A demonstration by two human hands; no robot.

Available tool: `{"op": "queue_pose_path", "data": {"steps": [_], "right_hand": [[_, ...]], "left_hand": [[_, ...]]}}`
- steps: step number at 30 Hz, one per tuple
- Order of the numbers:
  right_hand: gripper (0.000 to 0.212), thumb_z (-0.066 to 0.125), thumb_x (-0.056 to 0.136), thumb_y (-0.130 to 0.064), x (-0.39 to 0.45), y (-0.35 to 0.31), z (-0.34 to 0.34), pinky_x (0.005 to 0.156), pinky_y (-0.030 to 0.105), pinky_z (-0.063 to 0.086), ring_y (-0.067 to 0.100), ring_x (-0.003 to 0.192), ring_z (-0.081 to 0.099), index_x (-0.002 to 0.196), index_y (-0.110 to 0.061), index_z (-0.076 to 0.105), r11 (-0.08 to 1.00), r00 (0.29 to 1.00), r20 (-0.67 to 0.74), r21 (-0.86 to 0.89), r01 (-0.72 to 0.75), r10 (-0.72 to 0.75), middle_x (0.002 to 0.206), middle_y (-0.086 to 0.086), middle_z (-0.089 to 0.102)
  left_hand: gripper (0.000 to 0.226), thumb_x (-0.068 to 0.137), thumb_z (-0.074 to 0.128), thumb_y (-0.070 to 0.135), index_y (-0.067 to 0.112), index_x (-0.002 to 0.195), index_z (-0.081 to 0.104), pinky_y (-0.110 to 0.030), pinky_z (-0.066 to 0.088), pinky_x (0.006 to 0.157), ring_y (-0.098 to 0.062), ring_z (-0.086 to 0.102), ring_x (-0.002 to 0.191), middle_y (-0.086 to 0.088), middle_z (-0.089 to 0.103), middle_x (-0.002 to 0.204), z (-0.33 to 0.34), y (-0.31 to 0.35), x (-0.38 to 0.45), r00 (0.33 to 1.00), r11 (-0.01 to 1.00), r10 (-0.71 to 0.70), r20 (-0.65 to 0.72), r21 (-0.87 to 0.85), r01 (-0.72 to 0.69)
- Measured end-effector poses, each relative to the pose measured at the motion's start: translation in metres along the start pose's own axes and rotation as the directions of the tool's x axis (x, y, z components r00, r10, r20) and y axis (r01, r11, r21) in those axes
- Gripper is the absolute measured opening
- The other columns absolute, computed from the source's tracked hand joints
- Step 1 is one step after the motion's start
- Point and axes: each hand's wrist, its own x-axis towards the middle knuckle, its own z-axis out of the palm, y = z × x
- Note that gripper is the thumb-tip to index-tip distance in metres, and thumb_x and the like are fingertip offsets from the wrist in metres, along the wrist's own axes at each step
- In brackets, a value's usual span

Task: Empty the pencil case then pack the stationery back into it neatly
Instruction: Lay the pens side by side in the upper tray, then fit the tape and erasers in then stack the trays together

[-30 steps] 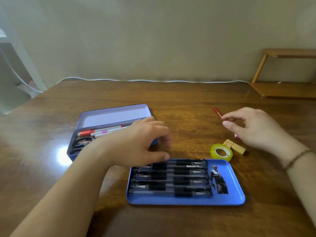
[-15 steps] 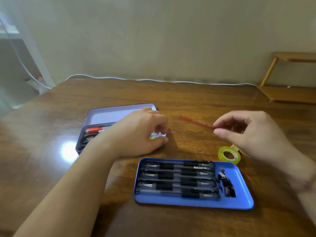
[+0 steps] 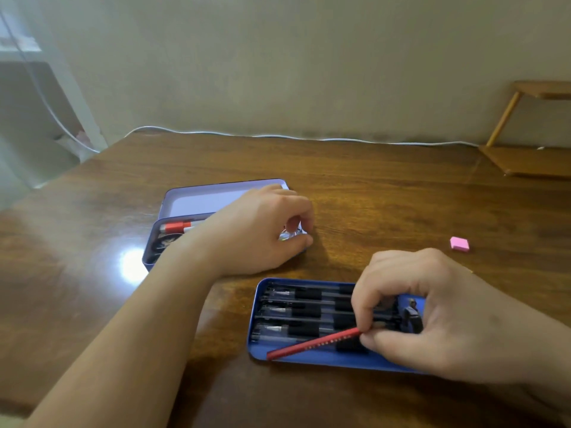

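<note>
The open purple pencil case [image 3: 200, 200] lies at centre left, lid up, with a red-capped marker [image 3: 176, 227] inside. My left hand [image 3: 256, 233] rests over its right end and pinches a small shiny object [image 3: 290, 234] between thumb and fingers. Nearer me a blue tray [image 3: 315, 356] holds several black pens [image 3: 302, 310] in a row and a small dark figure [image 3: 412, 316]. My right hand [image 3: 432, 313] hovers over the tray's right half and pinches a red pencil [image 3: 312, 344], which slants across the tray's front edge.
A pink eraser [image 3: 459, 244] lies alone on the brown wooden table [image 3: 386, 205] to the right. A white cable [image 3: 278, 136] runs along the table's far edge by the wall. A wooden shelf [image 3: 531, 159] stands at the far right.
My right hand picked up the red pencil from the table and brought it down over the blue tray. My left hand curled onto a small shiny object beside the case.
</note>
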Motion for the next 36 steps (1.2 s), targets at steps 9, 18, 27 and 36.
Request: {"op": "queue_pose_path", "data": {"steps": [9, 18, 27, 36], "right_hand": [[0.016, 0.068, 0.078, -0.048, 0.003, 0.003, 0.007, 0.076, 0.024, 0.049, 0.004, 0.101, 0.052, 0.09, -0.038, 0.064, 0.973, 0.991, 0.136, -0.228, 0.034, -0.003, 0.093, -0.023, 0.063], [0.026, 0.077, 0.076, -0.026, -0.015, 0.061, -0.056, 0.061, 0.019, 0.04, 0.0, 0.078, 0.056, 0.085, -0.046, 0.063, 0.869, 0.918, -0.258, -0.323, -0.376, 0.301, 0.088, -0.019, 0.065], [0.037, 0.069, 0.08, -0.016, -0.014, 0.091, -0.061, 0.077, 0.017, 0.046, -0.001, 0.095, 0.055, 0.097, -0.047, 0.06, 0.797, 0.858, -0.071, -0.336, -0.501, 0.509, 0.108, -0.018, 0.056], [0.015, 0.072, 0.081, -0.031, -0.006, 0.085, -0.049, 0.081, 0.03, 0.053, 0.003, 0.09, 0.056, 0.09, -0.041, 0.065, 0.796, 0.88, -0.113, -0.386, -0.467, 0.461, 0.094, -0.018, 0.058]], "left_hand": [[0.011, 0.089, 0.065, 0.035, 0.027, 0.097, 0.065, -0.031, 0.047, 0.08, -0.008, 0.051, 0.087, 0.013, 0.06, 0.087, 0.007, 0.009, 0.002, 0.992, 0.996, 0.094, 0.082, 0.001, -0.094], [0.058, 0.077, 0.069, 0.064, 0.038, 0.125, 0.051, -0.017, 0.042, 0.089, 0.003, 0.046, 0.111, 0.026, 0.048, 0.117, 0.004, 0.037, -0.002, 0.917, 0.975, 0.201, 0.344, -0.165, -0.152], [0.087, 0.067, 0.076, 0.066, 0.043, 0.137, 0.031, -0.032, 0.041, 0.105, -0.002, 0.034, 0.123, 0.021, 0.034, 0.134, 0.02, 0.054, 0.0, 0.827, 0.963, 0.27, 0.492, -0.154, -0.223], [0.085, 0.069, 0.076, 0.063, 0.05, 0.137, 0.026, -0.021, 0.04, 0.097, 0.004, 0.032, 0.116, 0.023, 0.03, 0.13, 0.015, 0.046, -0.003, 0.828, 0.974, 0.223, 0.515, -0.144, -0.173]]}}
